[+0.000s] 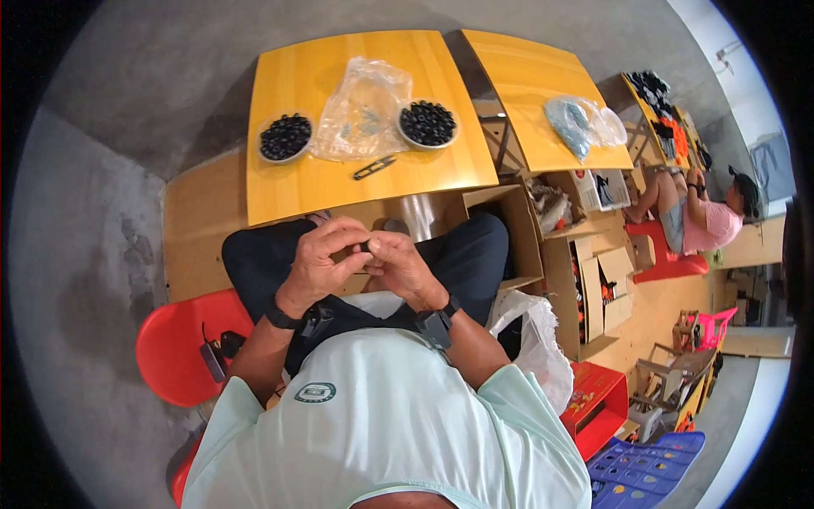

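Observation:
Above my lap, my left hand (324, 261) and my right hand (404, 268) meet with fingers pinched together. Between their fingertips is a small black round part (365, 246), mostly covered by the fingers. Beyond them, on the yellow wooden table (292, 193), stand a left bowl (287, 159) and a right bowl (434, 148), both heaped with black parts (426, 123) that look similar. A crumpled clear plastic bag (360, 110) lies between the bowls. In front of it rests a small black tool that looks like thread snips (374, 167).
An open cardboard box (524, 222) stands right of my knee, near a white plastic bag (547, 348). A red chair (170, 348) is at my left. Another table (530, 85) stands to the right, and a person in pink (716, 222) sits beyond it.

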A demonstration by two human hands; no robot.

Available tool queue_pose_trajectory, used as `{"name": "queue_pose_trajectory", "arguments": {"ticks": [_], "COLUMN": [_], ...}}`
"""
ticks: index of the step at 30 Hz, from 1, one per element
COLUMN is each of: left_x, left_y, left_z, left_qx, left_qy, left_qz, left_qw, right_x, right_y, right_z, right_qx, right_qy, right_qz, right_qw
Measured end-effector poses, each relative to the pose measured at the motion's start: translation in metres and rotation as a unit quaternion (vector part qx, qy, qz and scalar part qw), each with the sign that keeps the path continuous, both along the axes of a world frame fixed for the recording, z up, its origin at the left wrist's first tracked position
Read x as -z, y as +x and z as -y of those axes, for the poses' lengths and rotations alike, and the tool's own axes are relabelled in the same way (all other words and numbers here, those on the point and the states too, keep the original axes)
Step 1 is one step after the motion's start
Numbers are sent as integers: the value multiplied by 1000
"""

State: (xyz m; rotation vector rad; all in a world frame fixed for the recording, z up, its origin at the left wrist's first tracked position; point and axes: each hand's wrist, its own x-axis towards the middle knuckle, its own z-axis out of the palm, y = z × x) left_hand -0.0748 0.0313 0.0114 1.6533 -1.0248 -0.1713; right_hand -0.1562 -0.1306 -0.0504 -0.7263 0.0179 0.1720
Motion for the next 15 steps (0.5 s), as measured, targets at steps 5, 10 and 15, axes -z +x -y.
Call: {"name": "queue_pose_trajectory", "arguments": {"ticks": [5, 10, 15], "left_x": [3, 2, 10], "left_y": [7, 9, 8], "left_z": [15, 30, 28], "left_qx": [-13, 1, -6], "left_qy": [7, -3, 0], "left_qz": [14, 32, 24], "left_qw": [1000, 999, 1000], "right_x": [-1, -3, 7], "right_y": [-1, 0, 1], "right_z": [12, 19, 20], "right_qx": [-3, 20, 13], "right_qy": [44, 38, 27], "right_qz": [-27, -7, -10], "right_qw": [999, 999, 1000]}}
